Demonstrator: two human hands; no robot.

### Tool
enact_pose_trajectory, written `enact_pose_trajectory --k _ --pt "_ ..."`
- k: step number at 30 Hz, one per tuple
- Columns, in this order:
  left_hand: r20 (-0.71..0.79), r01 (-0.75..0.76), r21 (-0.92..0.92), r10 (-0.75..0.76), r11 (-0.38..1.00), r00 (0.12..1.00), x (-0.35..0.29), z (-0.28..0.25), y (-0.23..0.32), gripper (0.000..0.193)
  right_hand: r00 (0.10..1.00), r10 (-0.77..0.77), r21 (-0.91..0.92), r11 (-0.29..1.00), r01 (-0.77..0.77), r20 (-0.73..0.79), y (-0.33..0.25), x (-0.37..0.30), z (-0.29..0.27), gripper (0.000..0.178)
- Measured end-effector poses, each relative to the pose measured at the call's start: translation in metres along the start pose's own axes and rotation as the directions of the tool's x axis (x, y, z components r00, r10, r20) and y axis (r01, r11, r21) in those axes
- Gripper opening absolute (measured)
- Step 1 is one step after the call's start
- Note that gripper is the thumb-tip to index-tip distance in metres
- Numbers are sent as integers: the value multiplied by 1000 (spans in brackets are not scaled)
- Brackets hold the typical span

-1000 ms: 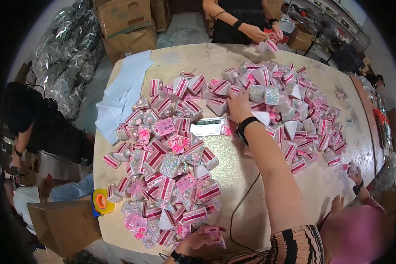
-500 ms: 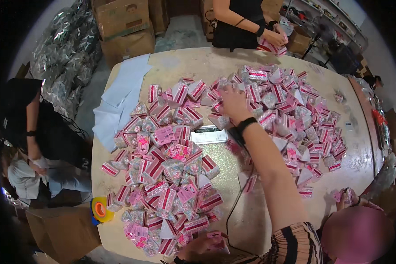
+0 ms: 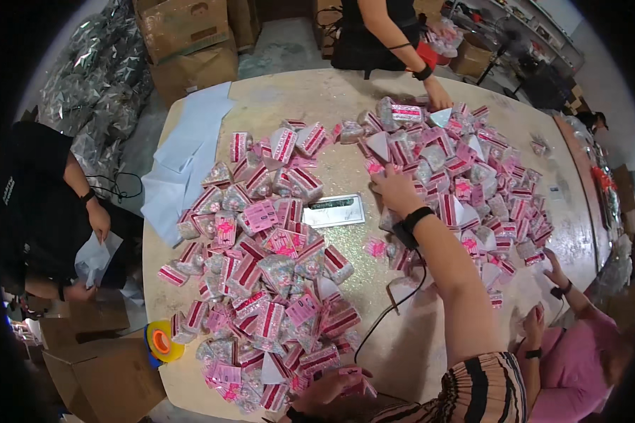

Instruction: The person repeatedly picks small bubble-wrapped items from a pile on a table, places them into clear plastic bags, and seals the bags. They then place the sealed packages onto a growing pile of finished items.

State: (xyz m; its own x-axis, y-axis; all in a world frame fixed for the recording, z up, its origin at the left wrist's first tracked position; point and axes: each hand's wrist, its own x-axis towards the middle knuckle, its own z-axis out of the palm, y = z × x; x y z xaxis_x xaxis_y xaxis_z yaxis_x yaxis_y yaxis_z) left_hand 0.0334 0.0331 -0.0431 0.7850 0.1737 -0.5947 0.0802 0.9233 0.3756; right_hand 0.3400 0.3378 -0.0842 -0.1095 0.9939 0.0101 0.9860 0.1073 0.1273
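My right hand (image 3: 396, 192) is at the left edge of the right-hand pile (image 3: 466, 169) of wedge-shaped clear packets with pink-and-red striped sides. Its fingers look apart and touch the packets, with a pink card by the fingertips. A dark device with a black cable (image 3: 381, 328) sits at my right wrist. Low in the view, my left hand (image 3: 331, 386) is closed round a pink packet (image 3: 360, 384), partly hidden by the fingers. Just beyond it lies the left-hand pile (image 3: 268, 282) of similar packets, several with pink cards on top.
A white-and-dark rectangular card (image 3: 333, 211) lies between the piles. White sheets (image 3: 183, 162) cover the far left of the table, and a yellow tape roll (image 3: 164, 341) sits at its left edge. Co-workers are around it; one co-worker's hand (image 3: 439, 95) reaches into the right pile. Cardboard boxes (image 3: 106, 381) stand beside it.
My right hand has moved right and nearer to me, and the packets beside it have shifted right. My left hand stays low with its packet. The far co-worker's hand has come down to the pile.
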Motion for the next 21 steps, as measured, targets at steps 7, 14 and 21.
enact_pose_trajectory --k 7,14,21 --pt "-45 -124 135 131 983 990 -1 32 8 25 967 238 652 748 -125 -87 48 -76 -20 52" --pt "-212 -393 160 420 906 882 11 65 0 39 962 258 964 -265 -23 93 22 -176 -106 59" --pt "-506 -511 -275 329 814 797 15 112 31 53 900 -435 989 -136 -61 -4 -54 -319 -156 67"
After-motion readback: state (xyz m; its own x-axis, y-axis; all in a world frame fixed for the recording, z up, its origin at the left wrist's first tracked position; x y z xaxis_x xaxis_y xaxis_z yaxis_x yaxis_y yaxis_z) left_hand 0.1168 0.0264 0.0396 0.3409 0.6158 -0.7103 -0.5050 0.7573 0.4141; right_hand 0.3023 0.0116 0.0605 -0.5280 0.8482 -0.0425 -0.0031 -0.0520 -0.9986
